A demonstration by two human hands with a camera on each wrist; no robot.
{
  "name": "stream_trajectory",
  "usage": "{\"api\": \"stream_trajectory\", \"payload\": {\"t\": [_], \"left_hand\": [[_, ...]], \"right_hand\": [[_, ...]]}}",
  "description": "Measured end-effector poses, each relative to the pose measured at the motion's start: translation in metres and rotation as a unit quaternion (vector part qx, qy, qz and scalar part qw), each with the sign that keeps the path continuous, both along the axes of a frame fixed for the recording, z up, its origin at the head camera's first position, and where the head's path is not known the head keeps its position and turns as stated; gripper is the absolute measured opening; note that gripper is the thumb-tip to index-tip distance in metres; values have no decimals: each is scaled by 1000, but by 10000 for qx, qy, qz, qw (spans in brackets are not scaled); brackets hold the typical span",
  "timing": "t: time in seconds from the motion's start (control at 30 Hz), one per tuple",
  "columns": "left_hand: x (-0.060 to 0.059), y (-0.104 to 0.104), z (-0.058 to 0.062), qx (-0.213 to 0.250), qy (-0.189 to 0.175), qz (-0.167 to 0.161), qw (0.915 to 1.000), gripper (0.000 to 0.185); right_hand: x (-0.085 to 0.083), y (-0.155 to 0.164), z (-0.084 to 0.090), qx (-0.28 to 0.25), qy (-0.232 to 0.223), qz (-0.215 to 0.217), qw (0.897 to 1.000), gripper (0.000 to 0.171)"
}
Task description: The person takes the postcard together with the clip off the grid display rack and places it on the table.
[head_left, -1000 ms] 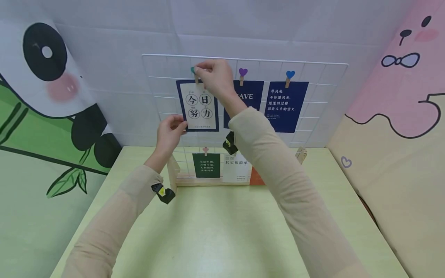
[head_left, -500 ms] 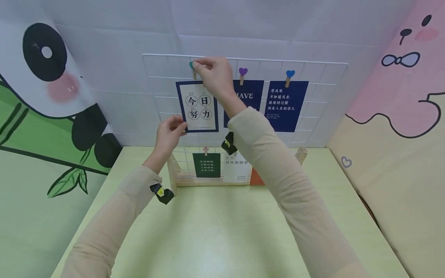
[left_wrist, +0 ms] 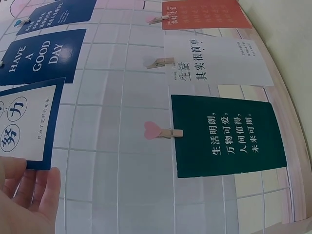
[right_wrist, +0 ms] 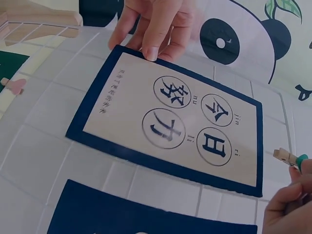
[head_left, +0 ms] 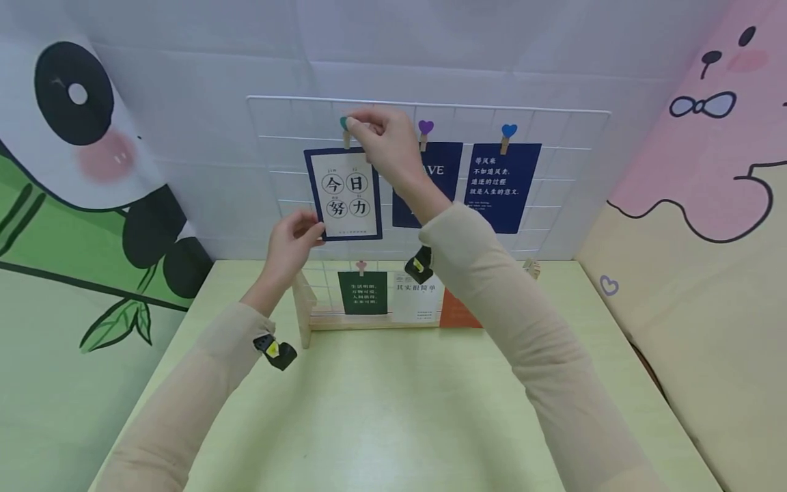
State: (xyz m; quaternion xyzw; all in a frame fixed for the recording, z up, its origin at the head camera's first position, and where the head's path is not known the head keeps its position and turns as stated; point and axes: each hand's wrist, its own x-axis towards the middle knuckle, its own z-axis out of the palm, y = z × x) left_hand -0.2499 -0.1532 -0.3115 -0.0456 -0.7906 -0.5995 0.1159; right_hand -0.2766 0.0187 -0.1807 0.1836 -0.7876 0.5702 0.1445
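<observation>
A white card with a dark blue border and large black characters [head_left: 344, 195] is tilted in front of the wire grid. My left hand [head_left: 287, 249] pinches its lower left corner, thumb on the front face. Above the card, my right hand [head_left: 390, 147] pinches a small wooden clothespin with a green heart [right_wrist: 288, 157] between thumb and finger. In the right wrist view, the clothespin's tip is apart from the card's top edge. Beside the card hangs a dark blue HAVE A GOOD DAY card [left_wrist: 44, 56], partly behind my right hand and wrist in the head view.
The white wire grid [head_left: 467, 106] stands on a wooden base [head_left: 304, 314] on a pale table [head_left: 369, 410]. Another blue card [head_left: 504, 188] hangs at right. Lower down hang a green card [left_wrist: 229, 136], a white card [left_wrist: 224, 61] and an orange card [left_wrist: 209, 14].
The bordered card has shifted slightly down and left in my left hand. The green-heart clothespin, earlier at the card's top edge, has come away from it in my right hand.
</observation>
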Motion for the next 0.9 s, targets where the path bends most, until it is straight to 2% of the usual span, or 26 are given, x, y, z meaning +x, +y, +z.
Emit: {"api": "stream_trajectory", "payload": {"t": [0.13,0.27,0.57,0.9], "left_hand": [[2,-2,-2,-58,114,-50,9999,20],[5,-4,-4,-40,199,-68,9998,20],[13,-8,-4,-93,163,-80,9998,23],[20,-11,-8,-230,139,-122,9996,22]], "right_hand": [[1,8,-7,-146,48,26,9999,17],[4,18,-11,-332,9,225,9992,19],[9,41,-18,-473,-181,342,9981,21],[12,64,-32,-376,-242,399,9982,22]]}}
